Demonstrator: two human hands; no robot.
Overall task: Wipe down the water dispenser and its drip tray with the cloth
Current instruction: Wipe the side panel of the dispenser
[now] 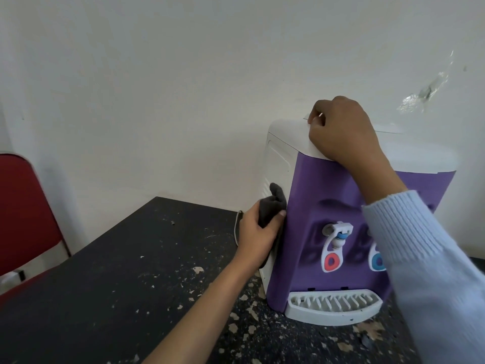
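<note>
A purple and white water dispenser (309,195) stands on a black table at the right, against the wall. Its white slotted drip tray (333,306) juts out at the bottom front. Two taps sit on the purple front, one with a red lever (331,261), one with a blue lever (378,262) partly hidden by my sleeve. My left hand (258,235) presses a dark grey cloth (273,203) against the dispenser's white left side. My right hand (341,130) rests on the white top, fingers curled over its back edge.
The black table (126,285) has chipped, flaking paint. A red chair (23,211) stands at the left edge. A thin white cord (237,227) runs behind the dispenser. A white wall is close behind, with a damaged patch (425,93) at upper right.
</note>
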